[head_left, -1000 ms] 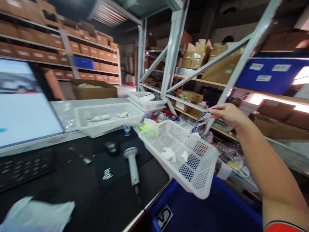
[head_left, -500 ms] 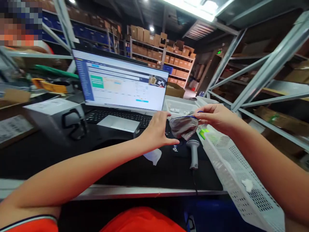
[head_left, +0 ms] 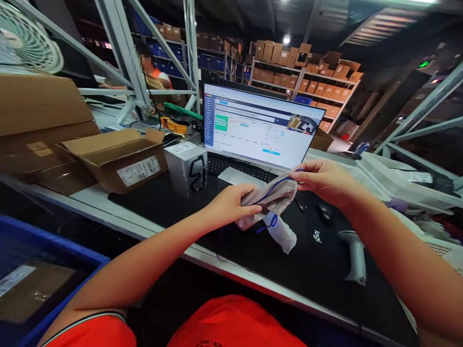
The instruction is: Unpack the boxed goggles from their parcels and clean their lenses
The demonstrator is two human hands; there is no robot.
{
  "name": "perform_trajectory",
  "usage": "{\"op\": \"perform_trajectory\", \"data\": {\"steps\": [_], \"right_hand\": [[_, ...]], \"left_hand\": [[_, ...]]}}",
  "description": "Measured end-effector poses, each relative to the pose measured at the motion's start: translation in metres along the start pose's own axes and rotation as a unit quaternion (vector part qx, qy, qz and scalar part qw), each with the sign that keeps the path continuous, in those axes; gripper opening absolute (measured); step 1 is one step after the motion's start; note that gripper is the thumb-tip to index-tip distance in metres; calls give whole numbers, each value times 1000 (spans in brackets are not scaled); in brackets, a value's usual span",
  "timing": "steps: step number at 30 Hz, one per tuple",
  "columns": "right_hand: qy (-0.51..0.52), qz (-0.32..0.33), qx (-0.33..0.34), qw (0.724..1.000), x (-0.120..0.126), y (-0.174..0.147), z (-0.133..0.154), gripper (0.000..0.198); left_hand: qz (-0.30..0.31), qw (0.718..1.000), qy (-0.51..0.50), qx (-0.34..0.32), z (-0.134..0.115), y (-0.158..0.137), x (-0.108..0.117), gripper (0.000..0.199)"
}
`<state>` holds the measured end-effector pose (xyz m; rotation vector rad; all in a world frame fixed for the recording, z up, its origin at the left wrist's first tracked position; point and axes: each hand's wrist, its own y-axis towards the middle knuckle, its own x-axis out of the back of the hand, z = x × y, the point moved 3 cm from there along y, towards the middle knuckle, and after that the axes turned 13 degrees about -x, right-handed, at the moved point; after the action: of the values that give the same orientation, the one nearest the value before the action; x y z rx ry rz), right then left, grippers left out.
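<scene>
A grey cloth drawstring pouch [head_left: 273, 195] with a blue cord is stretched between my two hands over the black desk mat. My left hand [head_left: 237, 205] is closed on its left end, thumb in front. At its upper right edge, the fingers of my right hand [head_left: 316, 178] pinch the fabric near the cord. A loop of blue cord dangles under the pouch. Below it lies a crumpled white wrapper [head_left: 282, 234] on the mat. Beyond my hands, a flat silver-white box [head_left: 240, 177] rests against the keyboard [head_left: 249, 167]. Whether the pouch contains anything is hidden.
A monitor [head_left: 260, 125] stands behind the keyboard. Left are a grey printed box [head_left: 186, 166], an open carton [head_left: 119, 156] and a blue bin [head_left: 47, 246]. A barcode scanner [head_left: 355, 258] and mouse [head_left: 324, 212] lie right, near white baskets [head_left: 408, 176]. Another person [head_left: 157, 72] is far back.
My view has swung left. My left hand, apart from the pouch before, now grips its left end. My right hand still pinches the pouch.
</scene>
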<state>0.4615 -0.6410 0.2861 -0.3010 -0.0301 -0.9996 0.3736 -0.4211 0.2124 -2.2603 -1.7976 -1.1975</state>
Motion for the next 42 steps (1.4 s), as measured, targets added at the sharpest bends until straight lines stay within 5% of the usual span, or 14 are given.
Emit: {"op": "perform_trajectory", "data": {"steps": [6, 12, 15, 17, 19, 23, 27, 32, 35, 38, 40, 42], "right_hand": [[45, 50, -33, 997, -31, 55, -35, 42], [-27, 37, -59, 997, -65, 106, -53, 33], [-166, -45, 49, 984, -63, 105, -56, 27], [-315, -82, 202, 924, -62, 87, -59, 21], [-431, -34, 323, 842, -67, 62, -69, 23], [-559, 65, 429, 706, -82, 21, -98, 36], [-588, 72, 484, 644, -101, 11, -109, 36], [-581, 48, 488, 650, -112, 15, -108, 23], [-545, 54, 497, 674, -108, 9, -107, 22], [-515, 69, 481, 706, -101, 3, -108, 23], [-509, 77, 473, 715, -99, 1, -111, 23], [-515, 80, 477, 707, -100, 1, -114, 23]], "left_hand": [[4, 993, -82, 89, 29, -30, 47, 30], [-3, 951, -213, 224, 65, -49, 55, 41], [13, 945, -206, 255, 75, -55, 58, 44], [25, 954, -157, 253, 79, -57, 63, 45], [26, 968, -82, 235, 82, -59, 67, 46], [2, 981, 5, 196, 87, -65, 67, 41], [7, 981, 22, 194, 91, -72, 58, 36], [8, 988, 62, 141, 81, -76, 47, 19], [-46, 984, 169, 10, 67, -83, 45, 13], [-99, 933, 312, -150, 61, -103, 43, 22], [-65, 919, 331, -203, 68, -117, 38, 21], [0, 947, 269, -174, 84, -127, 34, 16]]}}
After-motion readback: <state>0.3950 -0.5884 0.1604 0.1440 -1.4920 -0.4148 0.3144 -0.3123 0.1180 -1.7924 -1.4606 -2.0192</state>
